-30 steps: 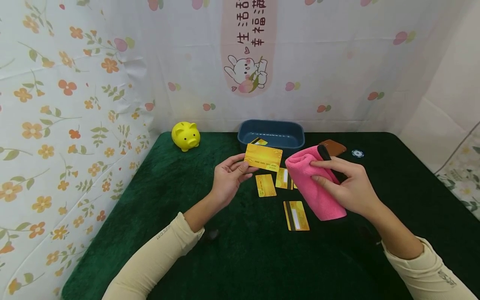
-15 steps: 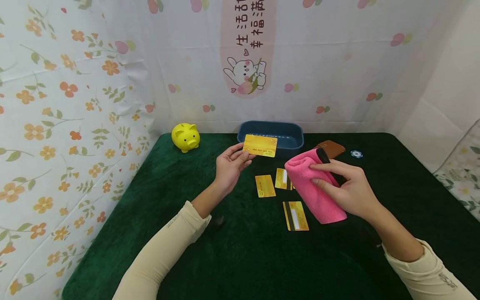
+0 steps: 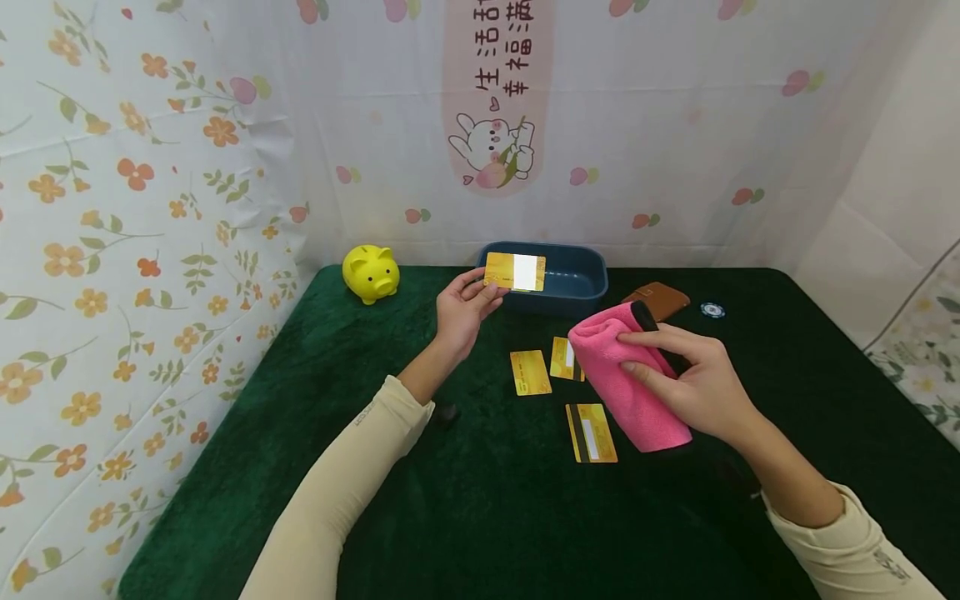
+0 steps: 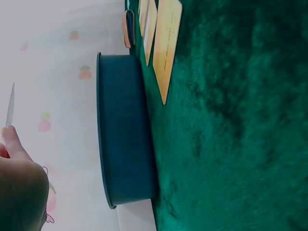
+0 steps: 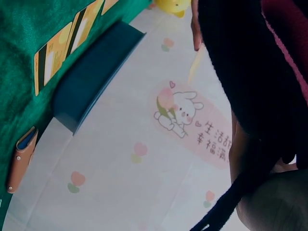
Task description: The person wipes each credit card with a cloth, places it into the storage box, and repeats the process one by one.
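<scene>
My left hand (image 3: 459, 312) pinches a gold bank card (image 3: 501, 270) by its left end between thumb and fingers. The card overlaps the near left part of the blue bin (image 3: 581, 279) in the head view, with a white glare on its face. In the left wrist view the card shows as a thin sliver, well above the table. My right hand (image 3: 701, 379) grips a folded pink towel (image 3: 630, 387) with a dark strap at its top. Below the bin, gold cards lie on the table: one (image 3: 531, 372), another (image 3: 564, 358) partly behind the towel, and a third (image 3: 592, 433) stripe-side up.
A yellow piggy bank (image 3: 371, 273) stands at the back left of the green-covered table (image 3: 300, 433). A brown leather wallet (image 3: 660, 298) and a blue-and-white poker chip (image 3: 712, 310) lie right of the bin. A printed curtain (image 3: 675, 125) hangs behind.
My left hand has moved away from me with the card, from in front of the bin to over it. The card's tilt changed and a glare appeared. The right hand with the towel barely moved.
</scene>
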Motion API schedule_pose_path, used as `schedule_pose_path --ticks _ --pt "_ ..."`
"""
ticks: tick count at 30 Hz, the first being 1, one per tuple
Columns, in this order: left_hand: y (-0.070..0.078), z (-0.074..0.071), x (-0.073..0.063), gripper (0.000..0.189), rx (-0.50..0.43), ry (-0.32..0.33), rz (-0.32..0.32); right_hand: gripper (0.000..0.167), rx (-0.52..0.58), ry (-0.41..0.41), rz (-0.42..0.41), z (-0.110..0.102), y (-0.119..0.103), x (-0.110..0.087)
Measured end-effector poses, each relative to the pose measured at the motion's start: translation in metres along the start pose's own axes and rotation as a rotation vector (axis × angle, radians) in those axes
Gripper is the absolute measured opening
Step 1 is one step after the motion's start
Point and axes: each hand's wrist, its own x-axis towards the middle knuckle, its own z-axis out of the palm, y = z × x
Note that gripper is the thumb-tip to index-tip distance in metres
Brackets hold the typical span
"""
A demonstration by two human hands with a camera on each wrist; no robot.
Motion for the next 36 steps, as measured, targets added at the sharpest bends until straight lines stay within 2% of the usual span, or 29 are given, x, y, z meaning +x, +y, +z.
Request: schedule_pose_path --ticks 9,16,25,36 --pt "-0.005 0.002 0.012 0.033 -0.010 0.019 -0.004 0.045 0.013 -0.019 -0.004 0.002 0.002 0.000" --pt "-0.008 0.009 0.020 0.031 0.000 0.022 -0.013 0.045 -0.003 -0.014 -0.001 0.000 0.003 -0.002" --pt "-0.015 0.014 0.032 0.029 -0.002 0.077 -0.026 0.045 -0.006 -0.028 -0.007 0.000 0.006 -0.003" --pt "-0.023 0.018 0.044 0.030 0.006 0.101 -0.049 0.044 0.024 -0.040 -0.001 0.001 0.008 -0.003"
